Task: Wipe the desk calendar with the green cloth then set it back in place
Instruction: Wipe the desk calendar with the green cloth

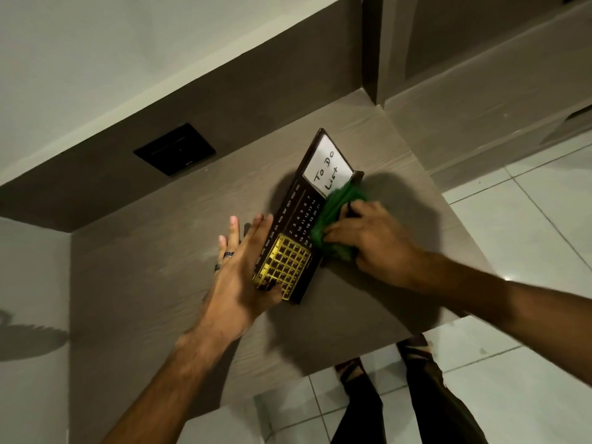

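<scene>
Desk calendar (301, 225) on wooden desk (153, 251), braced by spread left hand (243, 267); right hand (368, 241) clutching green cloth (333, 219) against its face. Risk: hard rubbing smearing "To Do List" whiteboard (326, 169), or toppling it

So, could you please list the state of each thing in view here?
Calendar: propped on the desk, face up toward the camera, being wiped.
Gold frame: on the calendar's near end.
Cloth: bunched, pressed against the calendar's right side.
Left hand: fingers straight, braced flat against the calendar's left edge.
Right hand: closed on the cloth.
Whiteboard: reads "To Do List".
</scene>
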`<state>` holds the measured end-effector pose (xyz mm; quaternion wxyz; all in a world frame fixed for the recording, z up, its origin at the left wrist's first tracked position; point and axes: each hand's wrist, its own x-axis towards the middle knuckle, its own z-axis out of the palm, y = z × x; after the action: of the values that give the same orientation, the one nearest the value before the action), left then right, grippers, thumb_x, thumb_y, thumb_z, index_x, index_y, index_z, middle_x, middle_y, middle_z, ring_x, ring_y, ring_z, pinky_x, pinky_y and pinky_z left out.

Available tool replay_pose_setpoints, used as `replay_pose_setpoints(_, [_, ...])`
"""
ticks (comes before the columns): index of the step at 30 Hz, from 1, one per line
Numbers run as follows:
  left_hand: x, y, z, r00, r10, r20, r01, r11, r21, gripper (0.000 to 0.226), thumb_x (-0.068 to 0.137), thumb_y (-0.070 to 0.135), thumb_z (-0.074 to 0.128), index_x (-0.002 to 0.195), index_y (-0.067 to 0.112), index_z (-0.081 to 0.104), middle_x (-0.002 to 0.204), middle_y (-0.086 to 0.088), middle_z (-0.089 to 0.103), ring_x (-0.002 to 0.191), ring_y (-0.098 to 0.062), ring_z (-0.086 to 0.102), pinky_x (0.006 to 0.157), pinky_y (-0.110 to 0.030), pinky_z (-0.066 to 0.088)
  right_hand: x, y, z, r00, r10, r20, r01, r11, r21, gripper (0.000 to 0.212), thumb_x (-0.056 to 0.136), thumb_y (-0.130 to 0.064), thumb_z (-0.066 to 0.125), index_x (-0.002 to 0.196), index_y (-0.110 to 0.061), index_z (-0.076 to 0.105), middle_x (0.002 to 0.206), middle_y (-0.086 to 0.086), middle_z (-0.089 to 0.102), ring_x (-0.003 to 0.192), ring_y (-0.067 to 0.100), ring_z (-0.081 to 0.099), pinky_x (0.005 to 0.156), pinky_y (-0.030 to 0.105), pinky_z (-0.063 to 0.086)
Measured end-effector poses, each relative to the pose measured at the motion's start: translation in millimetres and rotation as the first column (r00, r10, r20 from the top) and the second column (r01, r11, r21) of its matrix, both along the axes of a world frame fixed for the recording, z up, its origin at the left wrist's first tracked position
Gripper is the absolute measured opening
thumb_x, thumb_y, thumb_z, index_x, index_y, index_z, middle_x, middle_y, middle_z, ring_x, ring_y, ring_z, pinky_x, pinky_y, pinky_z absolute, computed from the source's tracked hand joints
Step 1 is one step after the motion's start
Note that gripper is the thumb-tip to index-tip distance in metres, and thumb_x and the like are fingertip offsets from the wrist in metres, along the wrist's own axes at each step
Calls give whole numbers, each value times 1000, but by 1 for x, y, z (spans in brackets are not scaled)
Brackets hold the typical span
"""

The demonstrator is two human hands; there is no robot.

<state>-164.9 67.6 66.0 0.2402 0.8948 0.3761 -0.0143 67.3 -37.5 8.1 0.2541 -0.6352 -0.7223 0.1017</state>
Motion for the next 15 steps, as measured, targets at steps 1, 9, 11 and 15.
replay_pose_setpoints(1, [-3, 0, -1, 1000, 12, 5, -12, 1000, 6, 127, 65, 12, 81, 147, 51, -8, 139, 50, -27, 144, -24, -25, 114, -68, -2, -19, -6, -3, 998, 57, -15, -57, 998, 1, 37, 79, -22, 48, 105, -22, 74, 111, -8, 73, 91, 25, 54, 74, 36, 38])
replay_pose_setpoints(9, [-2, -3, -1, 999, 28, 29, -28, 1000, 0, 132, 64, 10, 85, 142, 59, -10, 133, 55, -29, 141, -22, -25, 111, -63, -5, 24, 6, 8, 996, 79, -51, -84, 991, -102, 44, 68, 3, 69, 106, -17, 75, 109, 0, 72, 94, 31, 57, 78, 44, 44])
replay_pose_setpoints(11, [-2, -4, 0, 999, 0, 46, -1, 1000, 18, 130, 65, 10, 85, 146, 51, -8, 143, 41, -23, 143, -23, -25, 114, -64, -6, 45, 11, 12, 993, -106, -45, 100, 987, -127, 48, 68, 6, 66, 111, -15, 73, 112, 7, 69, 103, 32, 55, 86, 43, 41])
replay_pose_setpoints(15, [-4, -2, 0, 999, 2, 48, -3, 1000, 22, 125, 67, 13, 84, 148, 44, -6, 151, 34, -18, 143, -22, -27, 116, -64, -3, -13, -10, 22, 980, 166, -113, -174, 983, -66, 32, 76, -13, 58, 103, -12, 76, 108, 16, 66, 102, 35, 61, 87, 43, 48])
